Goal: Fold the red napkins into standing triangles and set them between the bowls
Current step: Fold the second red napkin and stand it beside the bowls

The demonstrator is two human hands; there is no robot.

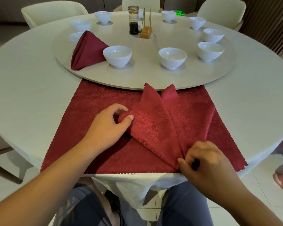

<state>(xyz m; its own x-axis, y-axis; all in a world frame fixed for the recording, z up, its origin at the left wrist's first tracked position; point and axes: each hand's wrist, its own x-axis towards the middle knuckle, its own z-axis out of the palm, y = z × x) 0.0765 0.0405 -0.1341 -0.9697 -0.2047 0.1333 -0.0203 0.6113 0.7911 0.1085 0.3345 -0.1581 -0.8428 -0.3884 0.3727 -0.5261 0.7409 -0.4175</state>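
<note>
Atop red cloth (96, 101), left hand (108, 126), right hand (206, 162) pinch pointed damask napkin (158, 121)

Open lane at 12 o'clock: bare turntable (145, 75) between left near bowl (117, 55) and right near bowl (172, 57). 10 o'clock blocked: standing napkin (87, 51) just beside left near bowl. 2 o'clock: close-set bowls (210, 51). Far 12 o'clock: bottle (133, 22), wooden stand (145, 32). 6 o'clock: half-folded napkin (157, 121) covers counter (31, 88).

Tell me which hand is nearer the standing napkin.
Left. Gripping the half-folded napkin, the left hand lies below-right of the standing napkin; the right hand lies farther down and right.
</note>
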